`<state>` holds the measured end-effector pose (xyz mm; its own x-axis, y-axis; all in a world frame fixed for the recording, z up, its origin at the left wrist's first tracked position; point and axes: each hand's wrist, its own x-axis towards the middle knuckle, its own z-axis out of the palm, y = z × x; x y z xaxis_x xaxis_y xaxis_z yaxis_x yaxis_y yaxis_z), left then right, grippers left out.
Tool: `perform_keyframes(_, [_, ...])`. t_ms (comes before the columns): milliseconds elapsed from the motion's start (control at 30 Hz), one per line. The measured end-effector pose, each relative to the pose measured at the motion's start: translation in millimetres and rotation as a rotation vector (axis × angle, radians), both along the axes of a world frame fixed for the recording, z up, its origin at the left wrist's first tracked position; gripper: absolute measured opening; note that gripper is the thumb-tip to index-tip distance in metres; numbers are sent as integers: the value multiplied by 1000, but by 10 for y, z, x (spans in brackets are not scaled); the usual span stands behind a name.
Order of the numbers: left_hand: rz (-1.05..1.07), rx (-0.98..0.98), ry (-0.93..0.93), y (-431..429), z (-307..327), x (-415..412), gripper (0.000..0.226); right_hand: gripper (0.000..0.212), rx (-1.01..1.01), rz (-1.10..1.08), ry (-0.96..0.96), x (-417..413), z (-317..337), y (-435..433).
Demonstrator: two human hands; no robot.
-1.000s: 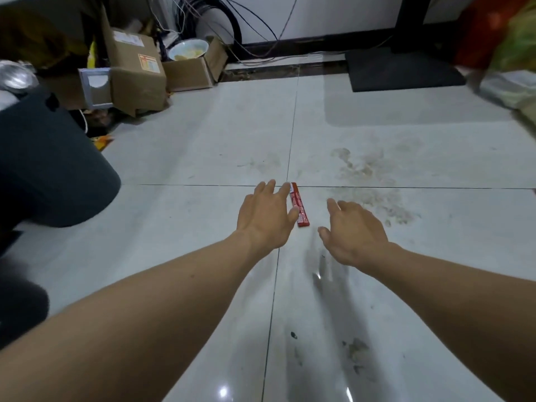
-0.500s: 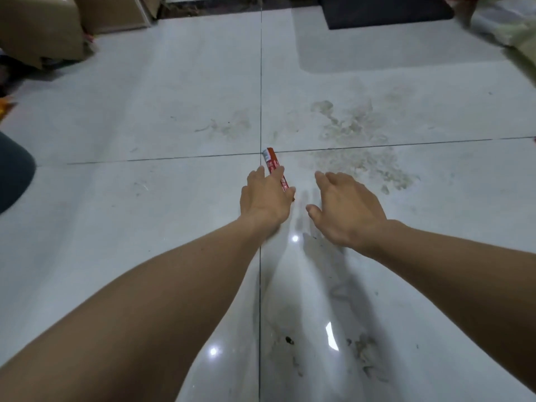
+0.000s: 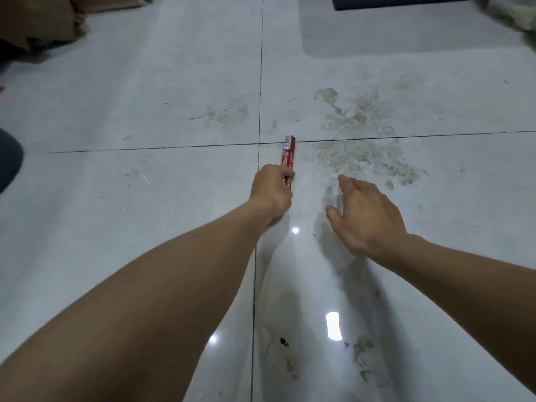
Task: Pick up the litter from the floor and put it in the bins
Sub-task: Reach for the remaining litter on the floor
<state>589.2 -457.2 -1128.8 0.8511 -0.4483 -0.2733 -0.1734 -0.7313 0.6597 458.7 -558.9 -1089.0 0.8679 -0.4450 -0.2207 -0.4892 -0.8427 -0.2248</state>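
Note:
A long thin red wrapper (image 3: 288, 152) with a white end lies by the crossing of the tile joints on the pale floor. My left hand (image 3: 272, 190) has its fingers curled round the wrapper's near end, which is hidden under them. My right hand (image 3: 366, 215) hovers to the right of it, fingers relaxed and spread, holding nothing. No bin is in view.
Dried dirty smears (image 3: 362, 146) spread over the tiles right of the wrapper. Cardboard boxes (image 3: 34, 18) stand at the top left, a dark mat (image 3: 400, 0) at the top edge, a dark rounded object (image 3: 8, 161) at the left edge, pale bags (image 3: 519, 15) at the top right.
My view has dropped closer to the floor. My left hand went from open beside the wrapper to curled round its near end. The right hand stayed open alongside.

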Motion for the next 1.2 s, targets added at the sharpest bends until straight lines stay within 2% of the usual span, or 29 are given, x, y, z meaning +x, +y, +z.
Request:
perform_keyframes(233, [136,-134,54,330,260,-293,57,59,-12,58,12,-93,148,120])
perform_keyframes(500, [229,-137,32,1211,842,-904,57,60,55,149,3,-273,360,971])
perform_keyframes(667, [270,-162,39,1680,953,-1091,58,59,-62,275,-14,-539,603,1293])
perform_keyframes(767, [193,-175,36,1890,1118,-1296,58,59,-124,275,-39,-731,839,1499])
perform_keyframes(967, [9,-200,49,2277,1322,-1787,60,62,-138,223,27,-1386,1018,1970])
perform_keyframes(1200, [-139,-237,72,2681,1392,-2310,58,56,-216,250,193,-2189,1241,2323])
